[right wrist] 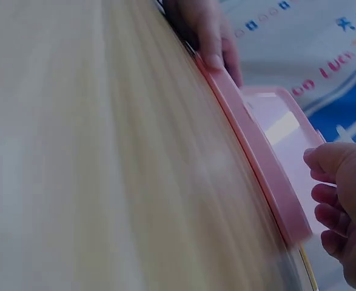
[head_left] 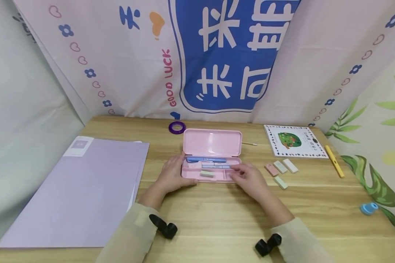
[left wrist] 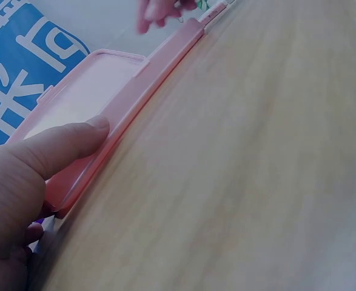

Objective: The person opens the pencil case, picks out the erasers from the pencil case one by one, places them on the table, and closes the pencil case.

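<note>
A pink pencil case [head_left: 212, 142] lies on the table with its lid raised. Inside are a blue pen [head_left: 206, 159], lighter blue pens [head_left: 216, 166] and a pale green eraser [head_left: 207, 174] in the front compartment. My left hand [head_left: 175, 175] grips the case's left end, its thumb [left wrist: 83, 142] along the front wall and the other fingers partly hidden behind the end. Over the right end hovers my right hand [head_left: 250, 180], fingers loosely bent above the small right compartment. Nothing shows between those fingers [right wrist: 326, 160] in the right wrist view.
Several erasers [head_left: 281, 167] lie right of the case, near a picture booklet [head_left: 294, 141] and a yellow pen [head_left: 334, 161]. Behind are a purple tape roll [head_left: 177, 127] and a pencil [head_left: 250, 143]. Lilac sheets [head_left: 82, 193] cover the left side; a blue cone-shaped piece [head_left: 369, 208] stands far right.
</note>
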The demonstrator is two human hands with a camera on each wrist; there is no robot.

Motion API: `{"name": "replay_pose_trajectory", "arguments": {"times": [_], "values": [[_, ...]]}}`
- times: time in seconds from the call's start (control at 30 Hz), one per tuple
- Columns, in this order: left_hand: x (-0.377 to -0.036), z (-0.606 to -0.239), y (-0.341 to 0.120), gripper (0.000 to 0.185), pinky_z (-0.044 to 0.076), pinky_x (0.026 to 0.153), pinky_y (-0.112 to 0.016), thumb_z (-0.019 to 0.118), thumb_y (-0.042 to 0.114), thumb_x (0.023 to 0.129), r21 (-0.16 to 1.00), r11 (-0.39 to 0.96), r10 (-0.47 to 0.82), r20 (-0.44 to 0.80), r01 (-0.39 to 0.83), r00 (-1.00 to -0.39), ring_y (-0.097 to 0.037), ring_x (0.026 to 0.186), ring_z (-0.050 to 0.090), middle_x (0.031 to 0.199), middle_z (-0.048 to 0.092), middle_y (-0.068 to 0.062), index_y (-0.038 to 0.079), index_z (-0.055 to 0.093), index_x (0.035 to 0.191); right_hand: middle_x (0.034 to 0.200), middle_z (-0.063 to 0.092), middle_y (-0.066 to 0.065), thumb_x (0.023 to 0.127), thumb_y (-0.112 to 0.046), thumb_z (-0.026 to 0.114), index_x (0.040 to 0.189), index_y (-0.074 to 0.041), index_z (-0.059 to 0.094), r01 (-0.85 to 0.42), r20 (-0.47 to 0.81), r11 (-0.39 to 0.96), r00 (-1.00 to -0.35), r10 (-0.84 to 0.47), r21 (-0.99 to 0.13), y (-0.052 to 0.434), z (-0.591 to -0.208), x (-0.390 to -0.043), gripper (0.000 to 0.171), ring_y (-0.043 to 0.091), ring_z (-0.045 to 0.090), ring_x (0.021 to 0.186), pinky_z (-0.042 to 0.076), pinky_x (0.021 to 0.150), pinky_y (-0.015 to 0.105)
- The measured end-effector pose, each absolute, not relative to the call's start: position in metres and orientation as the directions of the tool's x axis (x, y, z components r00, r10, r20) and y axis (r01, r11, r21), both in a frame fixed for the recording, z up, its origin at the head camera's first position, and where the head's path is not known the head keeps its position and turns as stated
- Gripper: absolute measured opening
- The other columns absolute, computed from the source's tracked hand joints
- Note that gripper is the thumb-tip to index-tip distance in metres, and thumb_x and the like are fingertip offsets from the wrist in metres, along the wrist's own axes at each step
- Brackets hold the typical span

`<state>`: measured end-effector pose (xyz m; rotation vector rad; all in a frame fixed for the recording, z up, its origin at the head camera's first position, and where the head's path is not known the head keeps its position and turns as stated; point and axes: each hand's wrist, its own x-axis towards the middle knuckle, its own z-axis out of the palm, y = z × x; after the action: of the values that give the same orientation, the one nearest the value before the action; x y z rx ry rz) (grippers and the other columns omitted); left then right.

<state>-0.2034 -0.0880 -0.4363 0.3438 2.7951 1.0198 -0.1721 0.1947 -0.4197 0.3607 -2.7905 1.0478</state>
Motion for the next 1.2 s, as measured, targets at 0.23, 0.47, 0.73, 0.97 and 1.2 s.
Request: {"name": "replay_pose_trajectory", "arguments": {"times": [0.23,0.47,0.73,0.97,1.2], "values": [[-0.202,-0.438,-0.087,0.12,0.012,0.124,-0.053,0.083,0.051,0.069,0.654,0.738,0.264,-0.056,0.165,-0.963,-0.037,0.15,0.019,0.162,0.025,-0.016,0.008,0.013,0.158,0.08,0.057,-0.002,0.086,-0.021,0.073,0.102,-0.011,0.077,-0.365,0.196,0.727,-0.93,-0.31,-0.582,0.161,-0.42,-0.184,0.019,0.01,0.049,0.075,0.044,0.067,0.024],[-0.202,-0.437,-0.086,0.119,0.011,0.124,-0.054,0.082,0.052,0.07,0.657,0.734,0.272,-0.055,0.17,-0.961,-0.037,0.15,0.018,0.162,0.024,-0.016,0.009,0.014,0.158,0.089,0.068,-0.001,0.086,-0.025,0.074,0.096,-0.014,0.078,-0.382,0.144,0.772,-0.921,-0.361,-0.508,0.149,-0.415,-0.19,0.015,0.012,0.057,0.084,0.049,0.076,0.03],[-0.201,-0.436,-0.086,0.12,0.011,0.124,-0.054,0.082,0.052,0.07,0.657,0.735,0.271,-0.057,0.168,-0.961,-0.037,0.151,0.018,0.162,0.024,-0.016,0.009,0.014,0.158,0.09,0.07,-0.002,0.087,-0.026,0.074,0.095,-0.014,0.079,-0.37,0.07,0.8,-0.92,-0.385,-0.472,0.147,-0.411,-0.195,0.015,0.012,0.059,0.085,0.05,0.078,0.03],[-0.201,-0.436,-0.086,0.12,0.012,0.124,-0.053,0.082,0.051,0.069,0.656,0.735,0.27,-0.054,0.169,-0.961,-0.037,0.15,0.019,0.161,0.025,-0.017,0.008,0.014,0.158,0.088,0.066,-0.001,0.09,-0.023,0.07,0.096,-0.015,0.073,-0.319,0.105,0.766,-0.943,-0.316,-0.558,0.163,-0.407,-0.186,0.011,0.011,0.056,0.08,0.049,0.074,0.029],[-0.202,-0.435,-0.087,0.12,0.012,0.124,-0.054,0.082,0.05,0.07,0.652,0.741,0.261,-0.058,0.161,-0.964,-0.038,0.15,0.019,0.161,0.025,-0.017,0.008,0.013,0.158,0.101,0.073,0.007,0.09,-0.018,0.071,0.104,-0.011,0.07,-0.199,0.125,0.713,-0.98,-0.156,-0.672,0.199,-0.404,-0.174,0.016,0.02,0.066,0.093,0.056,0.083,0.035]]}}
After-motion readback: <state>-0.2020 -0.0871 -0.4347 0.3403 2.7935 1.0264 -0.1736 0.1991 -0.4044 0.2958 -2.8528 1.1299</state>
